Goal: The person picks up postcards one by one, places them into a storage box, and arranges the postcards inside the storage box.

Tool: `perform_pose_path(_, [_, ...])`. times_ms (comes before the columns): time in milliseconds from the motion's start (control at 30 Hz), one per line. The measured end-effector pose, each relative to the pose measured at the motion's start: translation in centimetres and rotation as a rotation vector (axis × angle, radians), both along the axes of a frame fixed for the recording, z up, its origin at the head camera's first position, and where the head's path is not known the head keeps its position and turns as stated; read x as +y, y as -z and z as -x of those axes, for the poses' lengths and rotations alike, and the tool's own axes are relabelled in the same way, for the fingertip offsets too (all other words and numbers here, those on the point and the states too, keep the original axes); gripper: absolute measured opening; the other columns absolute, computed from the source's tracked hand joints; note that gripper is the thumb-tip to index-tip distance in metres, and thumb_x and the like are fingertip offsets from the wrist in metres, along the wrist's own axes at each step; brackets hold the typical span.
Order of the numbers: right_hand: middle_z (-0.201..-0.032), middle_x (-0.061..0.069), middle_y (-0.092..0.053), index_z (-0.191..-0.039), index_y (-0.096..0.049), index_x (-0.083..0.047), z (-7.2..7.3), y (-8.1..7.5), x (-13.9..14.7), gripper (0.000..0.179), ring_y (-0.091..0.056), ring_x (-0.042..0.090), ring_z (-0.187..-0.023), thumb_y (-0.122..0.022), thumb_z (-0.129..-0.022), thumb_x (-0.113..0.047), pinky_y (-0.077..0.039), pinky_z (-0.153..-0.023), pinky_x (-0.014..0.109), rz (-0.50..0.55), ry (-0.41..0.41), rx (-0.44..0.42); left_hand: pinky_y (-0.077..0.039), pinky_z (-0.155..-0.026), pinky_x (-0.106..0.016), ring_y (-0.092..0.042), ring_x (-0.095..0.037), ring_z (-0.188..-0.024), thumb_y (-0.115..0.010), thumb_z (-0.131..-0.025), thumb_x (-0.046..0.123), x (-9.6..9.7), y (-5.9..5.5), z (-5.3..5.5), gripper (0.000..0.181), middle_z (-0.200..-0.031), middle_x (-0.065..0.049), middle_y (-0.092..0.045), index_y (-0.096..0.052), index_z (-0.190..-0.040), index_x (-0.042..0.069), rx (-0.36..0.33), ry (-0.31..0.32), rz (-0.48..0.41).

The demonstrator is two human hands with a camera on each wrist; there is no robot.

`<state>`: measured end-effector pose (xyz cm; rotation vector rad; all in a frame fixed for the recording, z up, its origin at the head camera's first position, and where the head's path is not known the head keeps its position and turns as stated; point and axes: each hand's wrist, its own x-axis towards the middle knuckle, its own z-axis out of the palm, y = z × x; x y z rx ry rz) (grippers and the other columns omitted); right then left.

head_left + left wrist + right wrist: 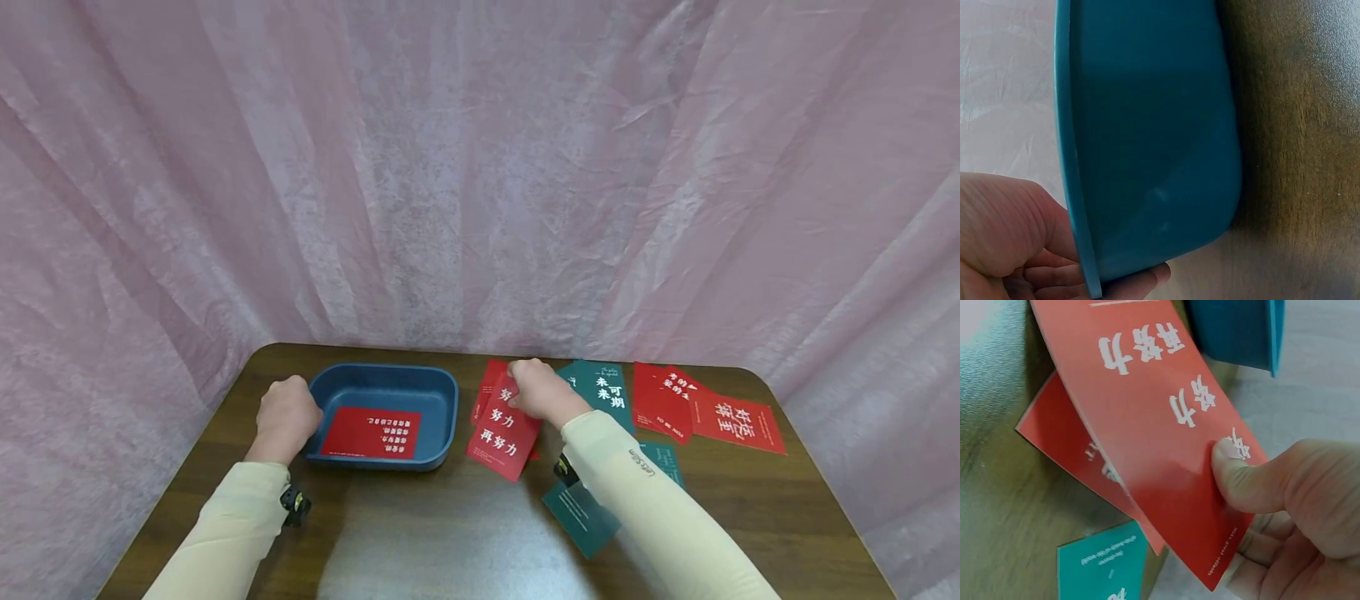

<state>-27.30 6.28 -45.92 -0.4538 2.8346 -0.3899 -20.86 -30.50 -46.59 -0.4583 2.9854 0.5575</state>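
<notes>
My right hand (542, 392) pinches a red card (498, 437) with white characters, thumb on its printed face in the right wrist view and fingers behind. Beneath that card, another red card (1075, 437) lies on the table. At the left, my left hand (288, 414) grips the rim of a blue tray (446, 400); the left wrist view shows the thumb and fingers around the tray's wall (1154, 137). Inside the tray lies one red card (372, 432) with white writing.
Right of the held card are green cards (603, 387), one partly under my right forearm. Overlapping red cards (660, 404) and another red card (738, 422) lie farther right. A pink curtain (480, 183) hangs behind the brown wooden table (420, 533).
</notes>
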Motion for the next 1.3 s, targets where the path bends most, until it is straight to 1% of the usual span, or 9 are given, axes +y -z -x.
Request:
perform_pose_path(133, [-0.106, 0.006, -0.063, -0.12, -0.059, -0.007, -0.2, -0.9, 0.2, 0.051, -0.058, 0.017, -0.092, -0.078, -0.074, -0.02, -0.053, -0.078, 0.032, -0.004, 0.01, -0.002, -0.047, -0.044, -0.039, -0.058, -0.032, -0.06, -0.057, -0.079, 0.011, -0.1, 0.0, 0.0, 0.024, -0.08, -0.028, -0.061, -0.063, -0.089, -0.01, -0.009, 0.002, -0.005])
perform_pose_path(267, [-0.103, 0.006, -0.063, -0.116, -0.06, -0.007, -0.4, -2.0, 0.4, 0.049, -0.058, 0.017, -0.089, -0.08, -0.072, -0.02, -0.055, -0.074, 0.032, 0.037, 0.022, -0.025, -0.047, -0.043, -0.038, -0.058, -0.031, -0.06, -0.057, -0.079, 0.011, -0.1, 0.0, 0.0, 0.023, -0.078, -0.027, -0.061, -0.063, -0.089, -0.01, -0.014, 0.003, -0.013])
perform_pose_path(333, [-0.102, 0.005, -0.063, -0.113, -0.061, -0.008, -0.4, -2.5, 0.6, 0.046, -0.058, 0.016, -0.088, -0.08, -0.072, -0.019, -0.055, -0.072, 0.031, 0.059, 0.018, -0.021, -0.046, -0.043, -0.038, -0.057, -0.031, -0.06, -0.057, -0.079, 0.011, -0.1, 0.0, 0.1, 0.023, -0.078, -0.026, -0.061, -0.063, -0.088, -0.009, -0.01, 0.004, -0.013])
perform_pose_path(433, [-0.102, 0.004, -0.064, -0.111, -0.063, -0.009, -0.4, -3.3, 0.8, 0.043, -0.059, 0.016, -0.087, -0.079, -0.072, -0.016, -0.055, -0.069, 0.029, 0.11, 0.01, -0.005, -0.046, -0.043, -0.038, -0.057, -0.031, -0.059, -0.057, -0.079, 0.011, -0.1, 0.1, 0.2, 0.022, -0.078, -0.026, -0.061, -0.063, -0.089, -0.009, -0.012, 0.006, -0.017])
perform_pose_path(633, [-0.105, 0.005, -0.066, -0.112, -0.067, -0.009, -0.5, -4.9, 1.2, 0.04, -0.059, 0.02, -0.094, -0.078, -0.074, -0.015, -0.056, -0.072, 0.031, 0.225, 0.0, 0.026, -0.047, -0.043, -0.038, -0.057, -0.03, -0.058, -0.056, -0.08, 0.011, -0.1, 0.2, 0.4, 0.022, -0.077, -0.025, -0.061, -0.062, -0.088, -0.009, -0.019, 0.008, -0.022])
perform_pose_path(833, [-0.098, 0.004, -0.068, -0.107, -0.07, -0.008, -0.5, -6.2, 1.5, 0.033, -0.058, 0.019, -0.092, -0.076, -0.076, -0.016, -0.056, -0.065, 0.029, 0.312, 0.012, 0.05, -0.047, -0.043, -0.038, -0.057, -0.03, -0.059, -0.056, -0.08, 0.01, 0.1, 0.1, 0.6, 0.023, -0.077, -0.026, -0.061, -0.062, -0.09, -0.009, -0.014, 0.008, -0.021])
perform_pose_path(967, [-0.096, 0.004, -0.069, -0.106, -0.07, -0.006, -0.4, -6.8, 1.8, 0.03, -0.061, 0.018, -0.086, -0.075, -0.077, -0.016, -0.056, -0.063, 0.028, 0.336, 0.021, 0.071, -0.047, -0.044, -0.038, -0.057, -0.03, -0.059, -0.056, -0.08, 0.01, 0.1, 0.1, 0.6, 0.023, -0.077, -0.026, -0.061, -0.062, -0.09, -0.009, -0.018, 0.008, -0.016])
perform_pose_path(1167, [-0.095, 0.003, -0.07, -0.103, -0.072, -0.007, -0.1, -7.2, 1.9, 0.027, -0.063, 0.014, -0.075, -0.074, -0.079, -0.02, -0.054, -0.061, 0.027, 0.389, 0.051, 0.132, -0.047, -0.043, -0.038, -0.057, -0.03, -0.058, -0.056, -0.08, 0.01, 0.2, 0.1, 0.5, 0.023, -0.077, -0.025, -0.061, -0.062, -0.089, -0.009, -0.012, 0.009, -0.014])
perform_pose_path(1300, [-0.084, 0.004, -0.071, -0.093, -0.074, -0.01, 0.0, -7.3, 1.7, 0.017, -0.061, 0.013, -0.063, -0.07, -0.083, -0.022, -0.05, -0.053, 0.026, 0.439, 0.094, 0.142, -0.045, -0.043, -0.037, -0.057, -0.03, -0.058, -0.055, -0.08, 0.01, 0.3, 0.2, 0.5, 0.021, -0.076, -0.026, -0.061, -0.062, -0.087, -0.009, 0.005, 0.011, -0.012])
